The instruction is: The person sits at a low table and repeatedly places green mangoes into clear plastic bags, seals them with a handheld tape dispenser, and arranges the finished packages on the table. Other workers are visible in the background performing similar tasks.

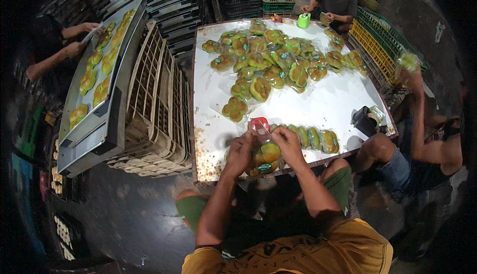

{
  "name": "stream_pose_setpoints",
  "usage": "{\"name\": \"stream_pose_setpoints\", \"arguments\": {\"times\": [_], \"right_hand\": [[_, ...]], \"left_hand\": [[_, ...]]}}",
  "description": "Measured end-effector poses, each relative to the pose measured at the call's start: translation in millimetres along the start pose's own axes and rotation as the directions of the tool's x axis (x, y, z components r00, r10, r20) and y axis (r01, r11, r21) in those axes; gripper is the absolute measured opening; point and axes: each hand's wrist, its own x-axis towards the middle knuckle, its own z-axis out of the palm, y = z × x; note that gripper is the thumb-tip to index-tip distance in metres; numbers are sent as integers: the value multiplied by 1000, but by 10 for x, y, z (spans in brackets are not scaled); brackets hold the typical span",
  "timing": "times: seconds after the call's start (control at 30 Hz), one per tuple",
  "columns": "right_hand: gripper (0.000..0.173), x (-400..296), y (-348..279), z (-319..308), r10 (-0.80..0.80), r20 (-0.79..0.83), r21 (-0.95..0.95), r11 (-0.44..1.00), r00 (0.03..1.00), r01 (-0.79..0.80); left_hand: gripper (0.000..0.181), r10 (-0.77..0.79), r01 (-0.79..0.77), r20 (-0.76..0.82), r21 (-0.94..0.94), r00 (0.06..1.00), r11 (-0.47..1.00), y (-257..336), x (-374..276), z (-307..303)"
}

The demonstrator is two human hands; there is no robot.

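Between my two hands hangs a clear plastic bag with a greenish-brown lobed bread bun [269,154] inside, a green label on its lower side. My left hand [240,151] pinches the bag's top from the left. On the right, my right hand [288,143] grips the same bag top. Just beyond the fingers stands a red tape dispenser [259,124], partly covered by the bag film. A row of bagged buns [315,140] stands to the right of my right hand. Farther up the white table [298,110] lies a broad heap of bagged buns [275,58].
Left of the table, a metal tray of buns [98,65] rests on stacked plastic crates [156,99]; a person's hands [80,39] are at it. Another person [335,2] sits at the far end beside a green dispenser [303,21]. A co-worker's raised hand [410,75] is at right, near a black dispenser [363,121].
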Motion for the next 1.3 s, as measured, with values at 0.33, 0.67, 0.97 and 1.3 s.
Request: {"name": "stream_pose_setpoints", "arguments": {"times": [0.33,0.67,0.97,1.3], "right_hand": [[18,-156,-107,150,181,-39,409,900,983,-150],[13,-139,-210,75,206,-118,259,951,971,-170],[13,-71,-235,100,-5,-166,95,995,986,21],[11,-19,-195,-4,165,-135,121,981,977,-149]], "left_hand": [[22,92,-111,-118,-163,989,980,-230,135,2],[25,105,-106,-83,-13,991,994,-180,100,129],[22,227,-224,-25,74,974,972,-234,103,147],[34,149,-151,-27,-86,988,985,-139,90,177]]}}
